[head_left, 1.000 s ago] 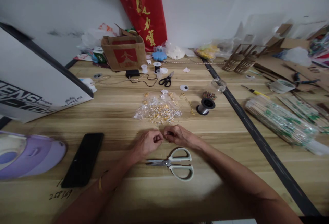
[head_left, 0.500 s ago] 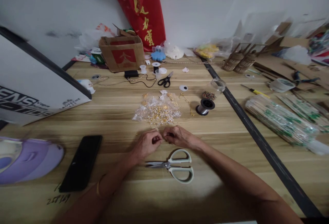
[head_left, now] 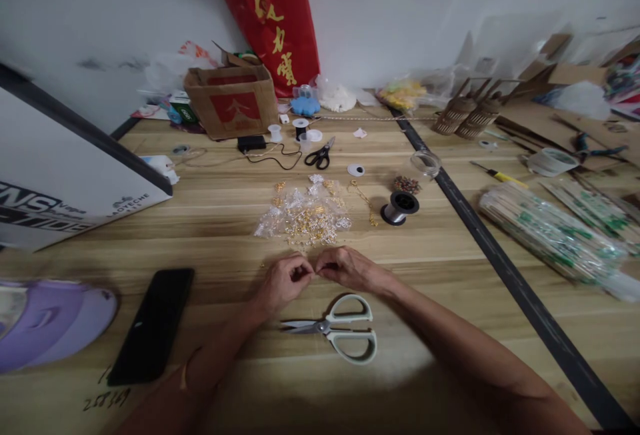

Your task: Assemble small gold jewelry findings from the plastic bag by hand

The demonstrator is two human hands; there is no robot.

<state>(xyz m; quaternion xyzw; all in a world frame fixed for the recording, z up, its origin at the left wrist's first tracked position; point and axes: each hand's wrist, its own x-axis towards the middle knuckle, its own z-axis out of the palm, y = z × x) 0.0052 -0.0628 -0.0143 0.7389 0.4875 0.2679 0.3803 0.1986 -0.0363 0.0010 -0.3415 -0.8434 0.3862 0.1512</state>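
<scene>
My left hand [head_left: 284, 281] and my right hand [head_left: 347, 267] rest on the wooden table [head_left: 450, 268], fingertips pinched together and almost touching each other. What they pinch is too small to make out. Just beyond them lies a heap of small clear bags with gold and silver beads [head_left: 305, 212]. Grey-handled scissors [head_left: 335, 328] lie closed on the table right under my wrists. A spool of thin wire [head_left: 399, 207] stands to the right of the heap.
A black phone [head_left: 151, 325] lies at the left, a purple cap [head_left: 50, 322] beyond it. A white box [head_left: 60, 168] leans at the far left. Black scissors [head_left: 320, 154], a cardboard box [head_left: 233, 100], a red bag [head_left: 273, 18] and bundled sticks [head_left: 545, 232] are around.
My hands stay pinched together in the same spot; only the camera has tilted slightly, shifting the scene a little.
</scene>
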